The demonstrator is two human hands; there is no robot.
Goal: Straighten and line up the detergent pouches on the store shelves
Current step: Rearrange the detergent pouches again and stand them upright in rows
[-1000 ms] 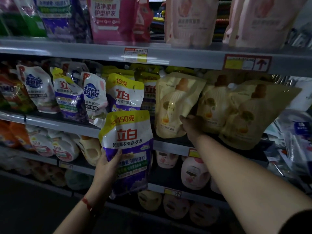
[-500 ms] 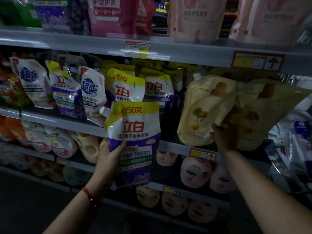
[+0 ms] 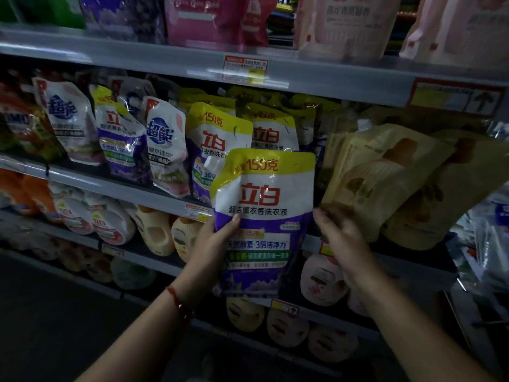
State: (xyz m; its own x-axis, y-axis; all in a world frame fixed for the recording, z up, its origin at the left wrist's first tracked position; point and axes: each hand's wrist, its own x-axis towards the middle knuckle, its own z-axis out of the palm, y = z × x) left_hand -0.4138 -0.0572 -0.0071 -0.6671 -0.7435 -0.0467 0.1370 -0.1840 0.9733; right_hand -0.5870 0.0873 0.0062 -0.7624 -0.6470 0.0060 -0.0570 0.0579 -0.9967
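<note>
- The left hand (image 3: 217, 241) grips a purple pouch (image 3: 261, 216) by its left edge, thumb across the front and the other fingers hidden behind it, so the printed face stays toward the aisle and readable.
- That purple pouch is held upright in the air, in front of the middle shelf (image 3: 115, 186) and off it, its bottom edge hanging below the shelf lip. Held this way it is probably waiting for a slot to be made for it.
- The right hand (image 3: 340, 235) is just right of the purple pouch, fingers curled at the lower corner of a yellow pouch (image 3: 377, 175). It seems to pinch that corner, but the dim light keeps me from telling whether the hold is firm.
- The yellow pouch leans rightward on the middle shelf, against a second yellow one (image 3: 440, 194) that is also tilted. My guess is that the right hand is there to push them aside or stand them up.
- Left of the held pouch, more purple ones (image 3: 217, 144) stand on the middle shelf, roughly facing forward, some slanted. A dark gap shows between them and the yellow pouches, just behind the held pouch, and this looks like where it belongs.
- Judged from the slant of many pouches, the lining-up is far from done.
</note>
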